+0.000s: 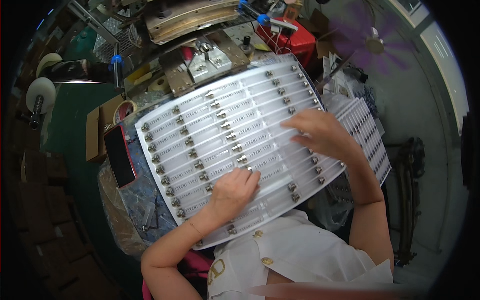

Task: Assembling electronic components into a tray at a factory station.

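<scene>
A large white moulded plastic tray [260,107] with long parallel slots lies tilted across the cluttered work surface, directly in front of the person and reaching down to the person's chest. Most slots hold a clear tubular part with a small metal end cap [230,135]; the caps form staggered columns across the tray. A second, similar tray [367,132], loaded with rows of small dark pieces, lies just beside and partly under the first one's right edge.

Behind the tray stands a metal fixture with brown plates and a silver block [205,62]. A red box [295,40] sits further back to the right. A phone in a red case [120,155] lies near the tray's left edge, with a flat brown cardboard box [93,132] just beyond it, and a white tape roll [40,95] sits well apart at far left.

The left hand [232,192] rests on the lower middle of the tray, fingers curled together with the tips pressed at one metal-capped part; whether it is pinched cannot be told. The right hand [320,132] lies flat on the tray's right half, fingers extended and loosely spread, gripping nothing visible.
</scene>
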Tool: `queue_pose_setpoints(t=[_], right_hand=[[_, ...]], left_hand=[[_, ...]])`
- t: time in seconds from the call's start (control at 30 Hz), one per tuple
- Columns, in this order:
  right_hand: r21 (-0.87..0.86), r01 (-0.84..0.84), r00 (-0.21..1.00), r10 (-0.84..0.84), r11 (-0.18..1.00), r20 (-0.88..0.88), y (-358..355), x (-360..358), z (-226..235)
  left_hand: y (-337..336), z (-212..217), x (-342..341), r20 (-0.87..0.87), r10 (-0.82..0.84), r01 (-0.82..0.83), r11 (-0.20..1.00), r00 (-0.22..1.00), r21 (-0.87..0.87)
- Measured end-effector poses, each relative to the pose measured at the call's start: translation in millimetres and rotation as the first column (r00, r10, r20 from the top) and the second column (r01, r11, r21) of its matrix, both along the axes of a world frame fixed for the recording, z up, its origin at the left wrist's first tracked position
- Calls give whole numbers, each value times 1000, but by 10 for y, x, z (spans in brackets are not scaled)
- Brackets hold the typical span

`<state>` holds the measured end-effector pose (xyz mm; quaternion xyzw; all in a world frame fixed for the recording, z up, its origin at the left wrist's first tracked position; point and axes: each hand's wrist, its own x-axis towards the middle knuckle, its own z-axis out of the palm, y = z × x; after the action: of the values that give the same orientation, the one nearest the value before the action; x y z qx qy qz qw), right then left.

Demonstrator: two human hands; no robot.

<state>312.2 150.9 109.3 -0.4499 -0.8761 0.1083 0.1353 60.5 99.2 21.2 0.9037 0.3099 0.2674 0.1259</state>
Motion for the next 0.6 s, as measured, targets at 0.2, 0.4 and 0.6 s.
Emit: queue_pose_setpoints(t=[0.2, 0.4, 0.6], right_hand=[[-5, -175, 980, 175, 985, 95, -940, 20, -610], [-192, -118, 976, 78, 974, -205, -814, -32, -388], [-272, -315, 797, 97, 909, -597, -295, -148, -160]], left_hand=[[-30, 324, 62, -115, 45, -38, 997, 992, 62], [-176, 451, -62, -3, 43, -43, 992, 999, -121], [167, 526, -129, 220, 199, -47, 833, 955, -552]])
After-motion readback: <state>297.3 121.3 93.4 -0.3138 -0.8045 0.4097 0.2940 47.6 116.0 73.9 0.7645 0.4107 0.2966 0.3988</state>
